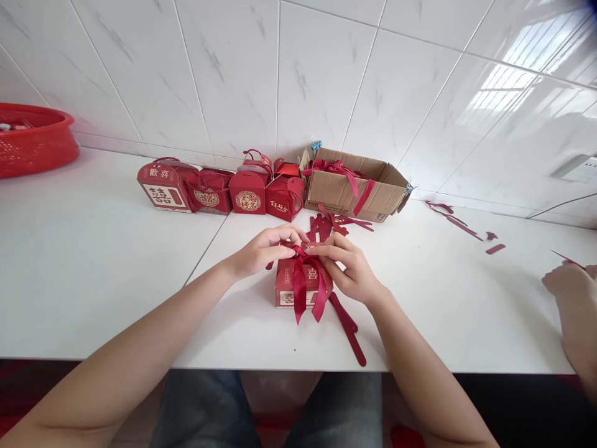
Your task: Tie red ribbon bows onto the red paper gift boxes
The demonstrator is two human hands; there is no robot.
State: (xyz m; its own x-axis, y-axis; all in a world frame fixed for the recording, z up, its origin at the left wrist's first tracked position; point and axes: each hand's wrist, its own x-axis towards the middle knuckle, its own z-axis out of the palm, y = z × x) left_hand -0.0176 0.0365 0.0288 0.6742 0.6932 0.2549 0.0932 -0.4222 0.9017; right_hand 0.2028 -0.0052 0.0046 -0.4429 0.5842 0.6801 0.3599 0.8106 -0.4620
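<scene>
A small red gift box (283, 278) with white and gold printing stands on the white table in front of me. A shiny red ribbon (300, 290) is looped at its top, with two tails hanging down the near side. My left hand (268, 250) is at the top left of the box, its fingers closed on the ribbon. From the right, my right hand (346, 266) pinches the ribbon at the top of the box. The fingertips of both hands are close together at the knot, which they partly hide.
Several finished red boxes (247, 194) line the wall. Beside them stands an open cardboard box (354, 190) of ribbons. Red card strips (347, 326) lie near the gift box. A red basket (37, 149) is far left; another person's hand (571, 286) is far right.
</scene>
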